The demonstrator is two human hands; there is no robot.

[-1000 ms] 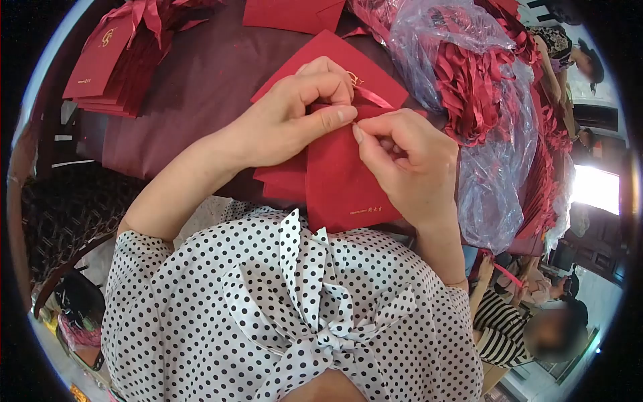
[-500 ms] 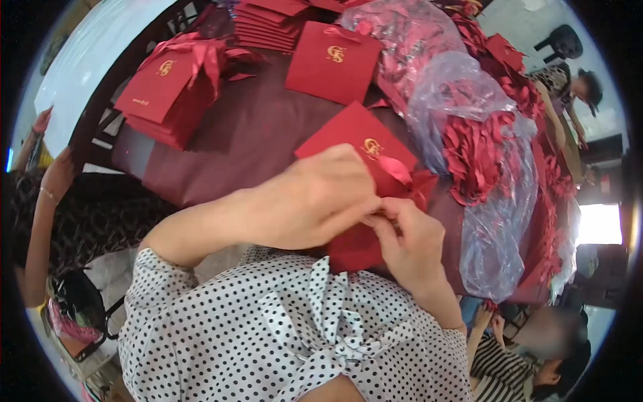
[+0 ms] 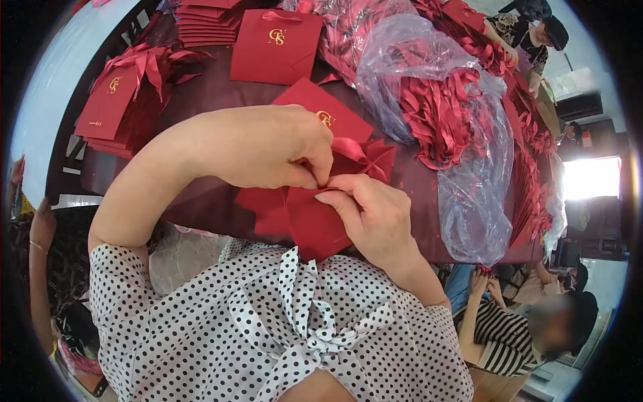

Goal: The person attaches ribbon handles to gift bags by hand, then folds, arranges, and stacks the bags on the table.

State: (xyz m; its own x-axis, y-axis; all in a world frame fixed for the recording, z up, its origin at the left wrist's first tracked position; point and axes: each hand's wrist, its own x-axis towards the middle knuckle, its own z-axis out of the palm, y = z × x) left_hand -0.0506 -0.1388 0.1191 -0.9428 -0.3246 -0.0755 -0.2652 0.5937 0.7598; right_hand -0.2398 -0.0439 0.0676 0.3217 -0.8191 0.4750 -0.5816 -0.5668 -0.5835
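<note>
Close in front of my body, a red paper gift bag [image 3: 316, 226] is tilted in my hands. My right hand [image 3: 375, 213] pinches its upper edge between thumb and fingers. Against that same edge, my left hand [image 3: 291, 149] is closed in a pinch, its fingertips pointing down; what they grip is too small to make out. A red satin ribbon [image 3: 351, 150] loops out just beyond the fingers. Behind it lies another red bag with a gold logo [image 3: 348, 119], partly covered by my left hand.
Ribboned red bags [image 3: 110, 110] are stacked at the left. A single bag [image 3: 276, 50] and a pile of folded bags [image 3: 206, 25] lie at the back. A clear plastic sack [image 3: 472, 214] with red ribbons [image 3: 442, 114] covers the right side. People sit around the table.
My view has shifted, so the table's things sit further left. My left elbow is raised and that hand now points down at the bag's edge, with more of the bag's front showing.
</note>
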